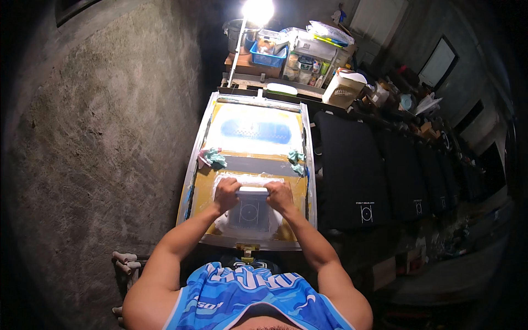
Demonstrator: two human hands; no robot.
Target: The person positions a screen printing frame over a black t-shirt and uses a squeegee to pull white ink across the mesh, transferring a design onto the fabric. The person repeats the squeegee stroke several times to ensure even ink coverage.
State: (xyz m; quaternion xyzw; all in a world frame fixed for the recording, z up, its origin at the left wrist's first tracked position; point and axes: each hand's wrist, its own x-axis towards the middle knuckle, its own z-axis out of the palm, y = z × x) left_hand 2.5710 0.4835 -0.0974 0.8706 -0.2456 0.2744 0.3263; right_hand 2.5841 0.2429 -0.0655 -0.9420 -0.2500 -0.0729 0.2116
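With both fists closed round its ends, I hold a white squeegee [253, 190] across a screen-printing frame. My left hand [226, 194] grips the left end and my right hand [279, 196] the right end. Below the bar, the grey mesh window [249, 213] shows a circle-and-lines design. White ink [223, 222] is smeared around this window. The frame [311, 187] is pale, with yellow-brown coating inside. Crumpled green cloths or papers lie by its left side [213, 158] and right side [297, 160]. The squeegee's lower edge is hard to make out.
Black fabric-covered boards [355, 170] bearing a white print stand in a row to the right. A bright lamp [258, 11] on a pole lights the far end. Beyond the frame are a blue basket [268, 56] and a beige fan-like box [344, 87]. A rough wall [110, 110] rises left.
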